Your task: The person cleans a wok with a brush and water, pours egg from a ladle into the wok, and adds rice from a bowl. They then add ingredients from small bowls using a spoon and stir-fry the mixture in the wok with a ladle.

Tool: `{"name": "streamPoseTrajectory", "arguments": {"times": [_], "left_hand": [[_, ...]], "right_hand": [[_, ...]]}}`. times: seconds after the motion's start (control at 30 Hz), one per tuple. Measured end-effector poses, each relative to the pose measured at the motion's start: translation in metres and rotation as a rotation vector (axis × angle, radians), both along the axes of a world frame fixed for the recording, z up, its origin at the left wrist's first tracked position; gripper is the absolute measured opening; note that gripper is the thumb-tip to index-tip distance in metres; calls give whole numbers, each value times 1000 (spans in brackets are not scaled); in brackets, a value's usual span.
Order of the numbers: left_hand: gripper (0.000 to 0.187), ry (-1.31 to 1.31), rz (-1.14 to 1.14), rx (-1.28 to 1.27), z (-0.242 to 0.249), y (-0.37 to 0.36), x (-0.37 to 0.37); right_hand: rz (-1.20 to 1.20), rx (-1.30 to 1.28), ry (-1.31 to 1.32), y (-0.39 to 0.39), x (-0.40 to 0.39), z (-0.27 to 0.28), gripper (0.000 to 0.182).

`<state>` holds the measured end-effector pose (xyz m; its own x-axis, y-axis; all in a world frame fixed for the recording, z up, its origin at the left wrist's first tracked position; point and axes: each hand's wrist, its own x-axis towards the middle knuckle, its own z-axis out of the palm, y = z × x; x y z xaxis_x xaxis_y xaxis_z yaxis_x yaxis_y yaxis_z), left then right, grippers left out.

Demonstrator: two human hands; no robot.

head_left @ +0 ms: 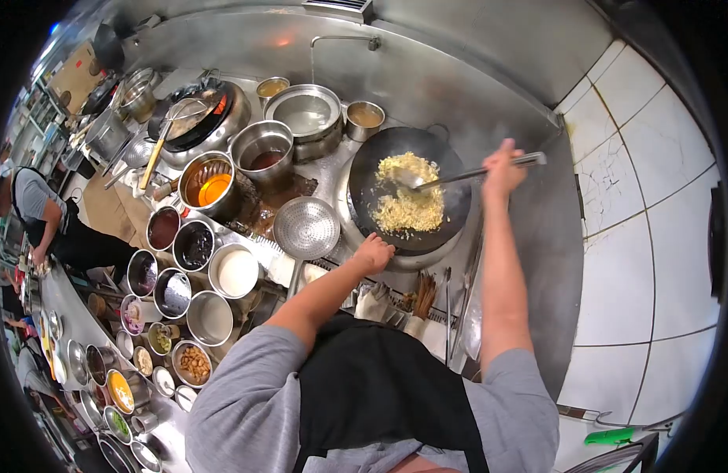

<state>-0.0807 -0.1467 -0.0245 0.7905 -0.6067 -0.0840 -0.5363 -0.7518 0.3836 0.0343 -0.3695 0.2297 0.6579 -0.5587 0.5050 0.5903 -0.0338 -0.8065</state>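
Observation:
A dark wok (415, 140) sits on the burner in front of me, with yellowish fried rice (411, 211) spread in its middle. My right hand (502, 169) is closed around the long metal handle of a ladle (451, 177), whose bowl rests among the rice. At the wok's near left edge, my left hand (374, 254) has its fingers curled over the rim; the exact grip is partly hidden. A perforated strainer (306, 228) lies just left of that hand.
Metal pots of liquid (261, 154) and a pot of orange oil (209, 185) stand to the left. Seasoning containers (234, 270) line the near left. A thin tap (344, 39) runs over a water pot (305, 110). Another person (45, 213) stands at far left.

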Motion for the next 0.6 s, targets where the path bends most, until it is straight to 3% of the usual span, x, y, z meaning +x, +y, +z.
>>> {"name": "streamPoseTrajectory", "arguments": {"times": [0.13,0.2,0.27,0.37,0.47,0.53,0.6], "left_hand": [[23,31,4,42,12,-1,-1],[23,-23,5,22,9,0,-3],[23,-15,-11,8,11,4,1],[23,26,-17,4,10,4,0],[24,95,12,29,13,-1,-3],[26,51,-16,51,14,-1,-1],[26,36,5,50,15,-1,-2]], "right_hand": [[-179,151,-41,-41,-11,30,40],[-292,40,36,-10,-20,-2,38],[-104,6,106,35,-34,-3,34],[246,-258,0,88,-80,-1,28],[82,-568,-178,79,-80,-41,21],[69,-166,34,30,-42,-32,29],[-57,31,60,-12,-22,15,36]]}}
